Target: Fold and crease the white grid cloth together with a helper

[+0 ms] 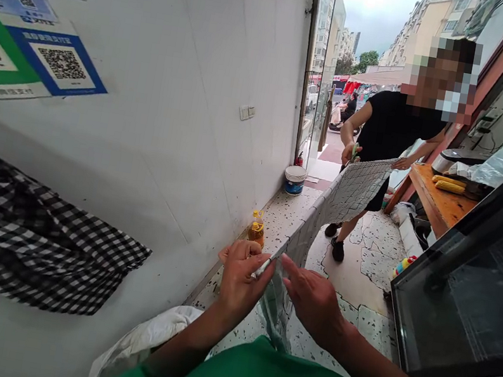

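Observation:
A long white sheet with a dark grid pattern (352,189) stretches from me towards a person in black, its near part hanging in folds. My left hand (242,274) is closed on the sheet's near top edge, pinching it between thumb and fingers. Just right of that edge is my right hand (314,302), fingers stretched out and beside the sheet; whether the fingertips touch it I cannot tell. At the far end, the other person (382,127) grips a corner with one hand and has green-handled scissors (354,153) in the other, by the sheet's edge.
Along the left wall stand an oil bottle (256,231) and a white-lidded bucket (294,181). A black-and-white checked cloth (31,235) hangs at left, above a white sack (149,339). Right are a dark glass-fronted cabinet (474,297) and a wooden table (443,198) with corn (449,184).

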A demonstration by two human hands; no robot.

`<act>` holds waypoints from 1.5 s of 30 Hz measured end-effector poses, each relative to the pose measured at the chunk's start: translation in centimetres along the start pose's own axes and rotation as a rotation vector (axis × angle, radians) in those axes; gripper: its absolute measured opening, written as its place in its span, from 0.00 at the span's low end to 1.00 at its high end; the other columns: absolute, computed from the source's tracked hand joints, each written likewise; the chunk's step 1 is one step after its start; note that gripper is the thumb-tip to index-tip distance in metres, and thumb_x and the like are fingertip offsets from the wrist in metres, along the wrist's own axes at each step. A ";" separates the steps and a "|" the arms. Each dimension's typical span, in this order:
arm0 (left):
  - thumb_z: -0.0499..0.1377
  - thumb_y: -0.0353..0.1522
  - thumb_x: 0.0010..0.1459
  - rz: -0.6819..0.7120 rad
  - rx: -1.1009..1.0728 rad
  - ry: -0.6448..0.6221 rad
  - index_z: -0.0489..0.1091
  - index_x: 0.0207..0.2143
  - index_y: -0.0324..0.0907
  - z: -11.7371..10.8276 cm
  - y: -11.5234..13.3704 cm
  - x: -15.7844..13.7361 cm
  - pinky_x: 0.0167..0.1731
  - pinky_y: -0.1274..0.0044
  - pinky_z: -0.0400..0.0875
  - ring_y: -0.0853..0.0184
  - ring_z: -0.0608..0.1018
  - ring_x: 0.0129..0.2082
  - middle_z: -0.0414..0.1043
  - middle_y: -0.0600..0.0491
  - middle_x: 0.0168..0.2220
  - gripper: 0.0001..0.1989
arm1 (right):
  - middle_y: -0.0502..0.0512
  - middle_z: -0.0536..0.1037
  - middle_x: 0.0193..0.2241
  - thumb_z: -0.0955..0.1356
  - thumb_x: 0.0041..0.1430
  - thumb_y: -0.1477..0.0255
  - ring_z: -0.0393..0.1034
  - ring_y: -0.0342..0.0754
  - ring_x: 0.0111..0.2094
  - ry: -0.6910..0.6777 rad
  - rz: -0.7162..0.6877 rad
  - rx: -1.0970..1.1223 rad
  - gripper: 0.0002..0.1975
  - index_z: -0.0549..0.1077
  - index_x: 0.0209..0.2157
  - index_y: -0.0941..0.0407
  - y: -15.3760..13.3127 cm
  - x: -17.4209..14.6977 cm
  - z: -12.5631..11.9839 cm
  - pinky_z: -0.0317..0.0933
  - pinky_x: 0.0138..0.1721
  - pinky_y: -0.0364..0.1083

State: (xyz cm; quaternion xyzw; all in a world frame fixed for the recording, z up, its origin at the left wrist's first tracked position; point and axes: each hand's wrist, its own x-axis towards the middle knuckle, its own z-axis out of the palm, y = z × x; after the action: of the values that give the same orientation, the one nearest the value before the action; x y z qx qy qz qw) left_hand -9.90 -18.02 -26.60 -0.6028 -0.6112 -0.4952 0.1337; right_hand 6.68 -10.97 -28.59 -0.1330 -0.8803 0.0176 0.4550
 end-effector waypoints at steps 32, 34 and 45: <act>0.63 0.40 0.56 -0.618 -0.353 0.130 0.81 0.31 0.42 0.6 -3.3 -4.2 0.38 0.75 0.73 0.63 0.79 0.33 0.80 0.56 0.30 0.11 | 0.59 0.84 0.37 0.63 0.69 0.76 0.81 0.47 0.33 -0.041 0.161 0.168 0.12 0.78 0.46 0.60 2.5 -9.2 0.2 0.74 0.33 0.40; 0.64 0.39 0.55 -0.649 -0.365 0.140 0.82 0.32 0.42 0.5 -3.0 -3.7 0.38 0.75 0.73 0.62 0.79 0.34 0.80 0.56 0.30 0.11 | 0.60 0.84 0.36 0.63 0.70 0.74 0.81 0.47 0.32 -0.042 0.174 0.154 0.12 0.79 0.45 0.60 2.8 -10.1 0.0 0.75 0.33 0.40; 0.65 0.39 0.53 -0.699 -0.458 0.132 0.83 0.37 0.42 0.8 -2.8 -2.8 0.44 0.72 0.73 0.59 0.81 0.40 0.83 0.55 0.37 0.13 | 0.60 0.84 0.36 0.61 0.73 0.71 0.81 0.46 0.33 -0.050 0.147 0.074 0.15 0.78 0.44 0.63 3.3 -11.5 0.2 0.75 0.32 0.38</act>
State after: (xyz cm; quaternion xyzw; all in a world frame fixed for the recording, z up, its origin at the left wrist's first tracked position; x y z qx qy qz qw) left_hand -11.28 -18.46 -30.35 -0.3403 -0.6431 -0.6714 -0.1406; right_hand 13.60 -10.68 -38.36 -0.1798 -0.8781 0.0868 0.4349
